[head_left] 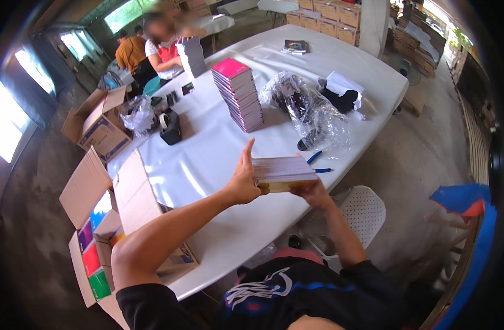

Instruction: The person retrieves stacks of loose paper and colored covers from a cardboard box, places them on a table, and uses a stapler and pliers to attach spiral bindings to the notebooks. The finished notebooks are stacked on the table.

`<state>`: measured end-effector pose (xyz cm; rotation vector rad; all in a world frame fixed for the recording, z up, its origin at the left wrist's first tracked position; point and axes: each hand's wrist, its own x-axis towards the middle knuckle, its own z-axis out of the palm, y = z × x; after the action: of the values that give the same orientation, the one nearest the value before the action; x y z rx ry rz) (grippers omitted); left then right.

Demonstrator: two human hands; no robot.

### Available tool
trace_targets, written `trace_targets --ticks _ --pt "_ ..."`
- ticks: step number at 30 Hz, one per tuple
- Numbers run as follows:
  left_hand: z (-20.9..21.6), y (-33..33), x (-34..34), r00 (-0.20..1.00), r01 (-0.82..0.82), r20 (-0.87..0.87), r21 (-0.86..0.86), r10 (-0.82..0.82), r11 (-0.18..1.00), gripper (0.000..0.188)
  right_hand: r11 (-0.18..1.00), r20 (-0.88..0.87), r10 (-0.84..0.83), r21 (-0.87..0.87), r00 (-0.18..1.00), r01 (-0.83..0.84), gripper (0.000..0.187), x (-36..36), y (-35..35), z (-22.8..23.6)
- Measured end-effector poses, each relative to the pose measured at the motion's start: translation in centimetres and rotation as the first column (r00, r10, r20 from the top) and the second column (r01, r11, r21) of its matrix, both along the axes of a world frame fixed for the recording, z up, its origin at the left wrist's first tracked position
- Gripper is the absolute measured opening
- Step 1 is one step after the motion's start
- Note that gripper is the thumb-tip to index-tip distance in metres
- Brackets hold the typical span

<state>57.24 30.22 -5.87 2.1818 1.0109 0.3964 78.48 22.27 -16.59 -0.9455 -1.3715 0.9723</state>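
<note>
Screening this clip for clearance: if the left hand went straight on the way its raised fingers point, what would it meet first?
Probably the tall stack of pink-covered notebooks, just ahead of the left hand in the picture; depth is unclear, so it might miss.

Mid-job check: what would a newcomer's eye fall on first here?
Probably the tall, squared stack of pink-covered notebooks, upright near the middle of the shiny white table. Next, the thick block of white pages held between left hand and right hand at the near edge. Lower left, an open brown cardboard box shows red, green and purple covers.
</note>
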Motion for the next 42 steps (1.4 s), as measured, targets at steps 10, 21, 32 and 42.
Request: trace_targets --ticks 10,21,32,42 --pt "-15.1 7.0 -0.6 0.943 -0.168 0.237 -0.262 0.232 0.95 0.135 0.998 0.125 0.034 -0.06 0.992 -0.026 0.087 1.3 9.5 -8.2" --pt "-19.9 7.8 0.9 0.578 -0.262 0.65 -0.425 0.493 0.866 0.127 0.95 0.049 0.247 -0.212 0.968 -0.231 0.111 0.4 16.5 -9.6" --pt "-22.0 8.7 2.3 0.582 -0.571 0.545 -0.254 0.603 0.781 0.073 0.972 0.067 -0.201 -0.114 0.977 0.208 0.083 -3.9 14.8 -10.1" --pt "-20.1 16.8 3.7 0.551 -0.455 0.616 -0.344 0.563 0.821 0.078 0.891 0.104 -0.452 0.001 0.886 0.454 0.071 -4.4 20.4 -9.8"
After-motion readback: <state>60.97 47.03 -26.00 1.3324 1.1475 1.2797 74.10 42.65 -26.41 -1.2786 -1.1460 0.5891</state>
